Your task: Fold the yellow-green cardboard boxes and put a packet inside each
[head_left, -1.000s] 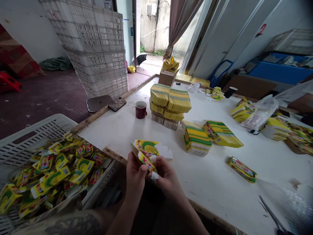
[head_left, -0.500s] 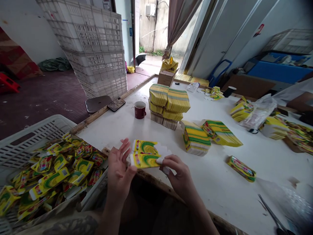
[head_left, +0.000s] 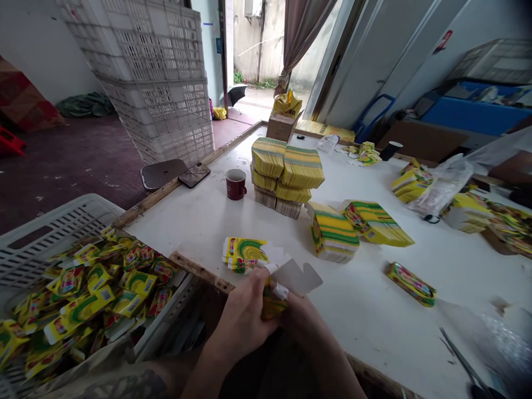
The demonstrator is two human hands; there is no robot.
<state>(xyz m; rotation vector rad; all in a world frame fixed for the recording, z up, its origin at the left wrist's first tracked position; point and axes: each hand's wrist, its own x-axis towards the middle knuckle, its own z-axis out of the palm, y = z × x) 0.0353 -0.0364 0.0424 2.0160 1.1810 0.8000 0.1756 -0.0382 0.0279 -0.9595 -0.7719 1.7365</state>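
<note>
Both my hands hold one small yellow-green carton (head_left: 272, 302) at the table's near edge. My left hand (head_left: 245, 318) wraps round its left side with the fingers closed. My right hand (head_left: 301, 318) grips its right side, and the carton's white end flap (head_left: 297, 277) stands open above my fingers. Just beyond my hands a short pile of flat cartons (head_left: 245, 254) lies on the white table (head_left: 208, 221).
A white crate (head_left: 62, 227) at my left holds several folded cartons (head_left: 100, 282). Stacks of flat cartons (head_left: 286, 174) stand mid-table with more piles (head_left: 353, 227) to the right, a red mug (head_left: 235, 184), one folded carton (head_left: 411, 284), scissors (head_left: 465, 366) and stacked crates (head_left: 153, 72).
My left hand, which was open beside the flat carton, has closed on it. Both hands pulled it towards me and its white end flap now stands up.
</note>
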